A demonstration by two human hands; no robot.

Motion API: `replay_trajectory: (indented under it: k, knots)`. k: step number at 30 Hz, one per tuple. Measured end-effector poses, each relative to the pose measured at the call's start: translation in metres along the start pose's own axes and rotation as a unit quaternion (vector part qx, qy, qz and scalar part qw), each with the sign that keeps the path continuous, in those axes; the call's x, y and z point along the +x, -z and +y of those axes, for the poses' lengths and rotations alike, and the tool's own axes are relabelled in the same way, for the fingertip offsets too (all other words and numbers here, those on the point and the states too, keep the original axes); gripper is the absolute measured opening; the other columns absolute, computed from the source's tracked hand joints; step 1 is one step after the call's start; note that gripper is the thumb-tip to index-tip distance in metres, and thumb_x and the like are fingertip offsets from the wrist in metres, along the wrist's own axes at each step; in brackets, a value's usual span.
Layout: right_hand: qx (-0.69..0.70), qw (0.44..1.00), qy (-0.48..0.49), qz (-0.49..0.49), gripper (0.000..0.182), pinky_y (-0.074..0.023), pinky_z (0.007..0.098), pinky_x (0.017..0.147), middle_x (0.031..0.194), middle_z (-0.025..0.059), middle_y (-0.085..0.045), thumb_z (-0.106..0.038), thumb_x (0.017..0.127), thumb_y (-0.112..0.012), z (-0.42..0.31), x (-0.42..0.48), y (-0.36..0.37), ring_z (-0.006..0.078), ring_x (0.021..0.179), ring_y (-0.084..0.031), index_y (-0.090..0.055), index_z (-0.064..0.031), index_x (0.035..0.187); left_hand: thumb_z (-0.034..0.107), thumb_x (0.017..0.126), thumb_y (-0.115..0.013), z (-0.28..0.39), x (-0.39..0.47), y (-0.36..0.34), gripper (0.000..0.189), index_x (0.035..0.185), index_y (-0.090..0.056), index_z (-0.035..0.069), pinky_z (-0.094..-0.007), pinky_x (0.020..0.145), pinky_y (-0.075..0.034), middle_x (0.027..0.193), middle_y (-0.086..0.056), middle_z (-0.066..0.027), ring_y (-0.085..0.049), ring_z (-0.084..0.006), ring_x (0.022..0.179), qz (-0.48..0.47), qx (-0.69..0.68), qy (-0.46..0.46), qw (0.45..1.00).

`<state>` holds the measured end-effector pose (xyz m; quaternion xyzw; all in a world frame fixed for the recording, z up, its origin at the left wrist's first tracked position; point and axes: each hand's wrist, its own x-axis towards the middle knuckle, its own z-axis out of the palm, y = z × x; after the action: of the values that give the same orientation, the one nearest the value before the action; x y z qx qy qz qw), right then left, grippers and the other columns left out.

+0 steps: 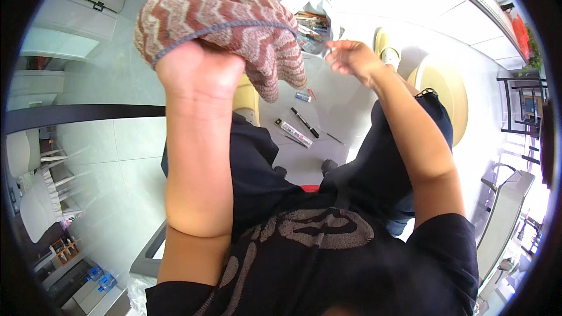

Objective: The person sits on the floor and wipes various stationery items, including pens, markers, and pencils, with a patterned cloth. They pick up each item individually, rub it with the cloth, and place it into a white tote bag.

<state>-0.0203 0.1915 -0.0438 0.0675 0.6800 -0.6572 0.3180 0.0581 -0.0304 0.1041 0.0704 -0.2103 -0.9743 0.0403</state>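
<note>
A towel-like cloth [219, 22] with reddish-brown and cream zigzag stripes and a grey-purple bound edge is bunched over my raised left hand [199, 68]. It hides the fingers, and its loose folds hang to the right. My right hand [353, 59] is beside the rim of a white bag [327, 4], its fingers loosely bent and apart, with nothing visible in them. Several pens and pencils [311, 24] fill that bag. On the floor between my feet lie a black marker pen [304, 122], a narrow printed package [294, 132], a small blue-and-white item [303, 97] and a thin red piece [311, 93].
Thin dark rods [331, 136] lie near the marker. My yellow clogs [383, 39] stand on the tiled floor at either side. A cream round tub [456, 96] sits beyond my right knee. To the left runs a dark bar [88, 117], with a white chair [41, 206] farther off.
</note>
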Motion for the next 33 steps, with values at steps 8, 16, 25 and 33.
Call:
replay_trajectory:
  k: [8,16,25,33]
  knots:
    - [0.239,0.955,0.136,-0.110,0.012,-0.0385,0.0137,0.046,0.066,-0.0009,-0.054,-0.018,0.083,-0.051,-0.061,-0.047,-0.024,0.0054,0.051,-0.047,-0.053,-0.0060,0.081,0.037,0.081,-0.045,-0.026,0.002,-0.002,0.038,0.106,-0.046,0.008,-0.0423,0.088,-0.036,0.108,-0.049,-0.0085,-0.045,-0.0243,0.101,0.045,0.013,-0.008,0.999]
    - [0.148,0.961,0.228,-0.060,0.014,-0.0322,0.0182,0.042,0.056,-0.0029,-0.050,-0.015,0.077,-0.059,-0.049,-0.050,-0.073,0.0022,0.048,-0.042,-0.054,-0.0041,0.069,0.023,0.080,-0.051,-0.064,-0.004,-0.002,0.024,0.098,-0.048,0.008,-0.0333,0.081,-0.041,0.097,-0.051,-0.0052,-0.050,-0.0196,0.091,0.086,0.180,-0.024,0.980]
    - [0.114,0.940,0.304,-0.104,0.014,-0.0360,0.0172,0.050,0.062,-0.0013,-0.054,-0.014,0.074,-0.063,-0.087,-0.089,-0.006,0.0020,0.057,-0.046,-0.057,-0.0028,0.068,0.021,0.081,-0.048,-0.071,-0.007,-0.004,0.015,0.088,-0.048,0.008,-0.0275,0.068,-0.042,0.082,-0.050,-0.0027,-0.048,-0.0132,0.076,0.023,0.209,0.119,0.970]
    - [0.051,0.923,0.343,-0.167,0.016,-0.0398,0.0208,0.057,0.063,0.0005,-0.055,-0.014,0.078,-0.058,-0.073,-0.082,-0.012,0.0052,0.063,-0.050,-0.059,0.0012,0.074,0.021,0.081,-0.047,-0.090,-0.018,-0.002,0.020,0.087,-0.046,0.002,-0.0279,0.056,-0.043,0.074,-0.050,-0.0073,-0.050,-0.0167,0.062,-0.024,0.225,0.230,0.946]
